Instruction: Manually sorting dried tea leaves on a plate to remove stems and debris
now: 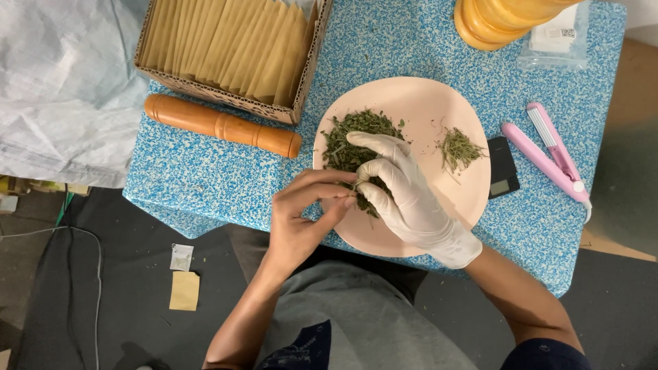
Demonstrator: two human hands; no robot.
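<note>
Dried green herbs (pixel 353 140) heaped on the left half of the pale pink plate (pixel 418 103), centre of the frame, on the blue speckled counter (pixel 205 178). The gloved right hand (pixel 404 188) reaches in from lower right, fingers curled down over the near edge of the heap. The bare left hand (pixel 301 216) comes in from lower left, its grip closed thumb to fingertips, meeting the glove just at the pile's lower edge; what it pinches is too small to tell. A smaller tuft (pixel 458 147) lies apart, right of the glove

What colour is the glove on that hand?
The glove on the right hand is white, clearest in the head view; the left hand is bare.
</note>
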